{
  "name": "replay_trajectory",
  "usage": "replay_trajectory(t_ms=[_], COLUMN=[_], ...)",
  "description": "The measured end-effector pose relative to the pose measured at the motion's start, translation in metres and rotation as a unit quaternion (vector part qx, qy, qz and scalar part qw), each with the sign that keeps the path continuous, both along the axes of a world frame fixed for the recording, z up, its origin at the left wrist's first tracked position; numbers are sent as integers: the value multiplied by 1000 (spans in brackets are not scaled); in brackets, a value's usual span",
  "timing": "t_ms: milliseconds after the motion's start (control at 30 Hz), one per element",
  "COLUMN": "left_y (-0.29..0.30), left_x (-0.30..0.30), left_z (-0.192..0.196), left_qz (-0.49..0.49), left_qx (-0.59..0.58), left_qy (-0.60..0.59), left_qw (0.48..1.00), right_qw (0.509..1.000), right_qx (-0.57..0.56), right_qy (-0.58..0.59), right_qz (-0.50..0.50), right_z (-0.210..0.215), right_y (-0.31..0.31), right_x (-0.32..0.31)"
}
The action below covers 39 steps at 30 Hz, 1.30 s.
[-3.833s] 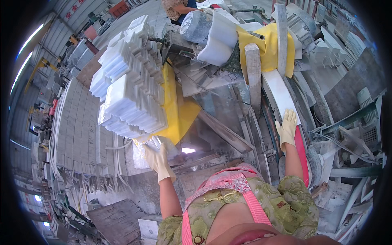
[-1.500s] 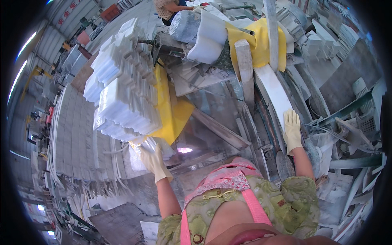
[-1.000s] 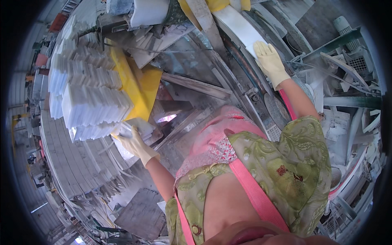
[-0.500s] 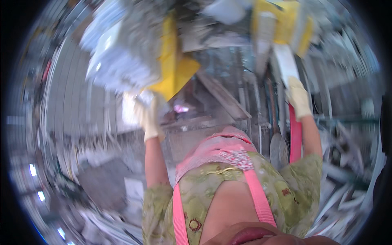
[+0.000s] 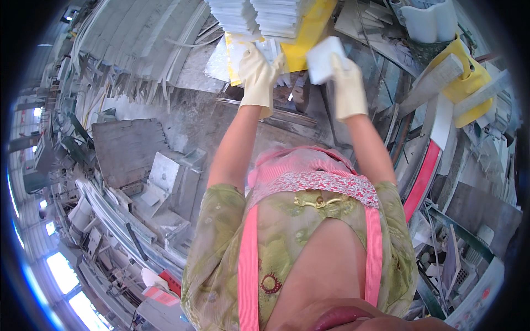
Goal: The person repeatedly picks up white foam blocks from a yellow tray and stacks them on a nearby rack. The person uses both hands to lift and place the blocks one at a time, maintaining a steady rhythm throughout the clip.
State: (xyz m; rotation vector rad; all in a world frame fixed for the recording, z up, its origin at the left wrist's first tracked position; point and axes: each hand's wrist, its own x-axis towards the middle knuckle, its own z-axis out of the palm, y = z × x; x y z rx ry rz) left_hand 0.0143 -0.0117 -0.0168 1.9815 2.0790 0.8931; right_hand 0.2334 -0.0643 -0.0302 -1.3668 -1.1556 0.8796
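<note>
Right hand [image 5: 349, 83], gloved, upper centre of frame — fingers closed on a small white block [image 5: 323, 59] just below the stacked white pieces [image 5: 259, 15]; left hand [image 5: 256, 74] grips their lower edge by the yellow panel [image 5: 309, 30] — best kept square, steadied.

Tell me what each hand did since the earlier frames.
The right hand left the long white strip at the yellow machine, swung left to the stack and now holds a white piece. The left hand stayed at the white stack on its yellow support.
</note>
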Motion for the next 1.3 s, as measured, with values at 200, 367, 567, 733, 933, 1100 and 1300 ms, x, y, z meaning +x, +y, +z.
replay_trajectory(t_ms=[200, 367, 567, 733, 933, 1100, 1300], left_y=[2, 10, 20, 24, 25, 22, 54], left_x=[-2, -12, -6, 43, 43, 21, -18], left_z=[-4, 2, 32, 33, 31, 29, 50], left_qz=[-10, -58, -13, 174, 184, 91, -133], left_qx=[-9, -43, -286, -344, -285, -269, -243], left_qy=[-40, -86, -225, 11, 33, 39, 164], left_qw=[999, 994, 931, 923, 940, 958, 947], right_qw=[988, 978, 940, 939, 951, 960, 966], right_qx=[-57, -45, -111, -132, -136, -136, -173], right_qy=[-137, -129, -228, -199, -170, -111, -64], right_qz=[42, 155, 228, 245, 221, 218, 182], right_z=[-25, -37, -36, -39, -38, -37, -32], right_y=[39, 37, 14, 19, 16, 7, 25], right_x=[-87, -77, -75, -77, -80, -92, -145])
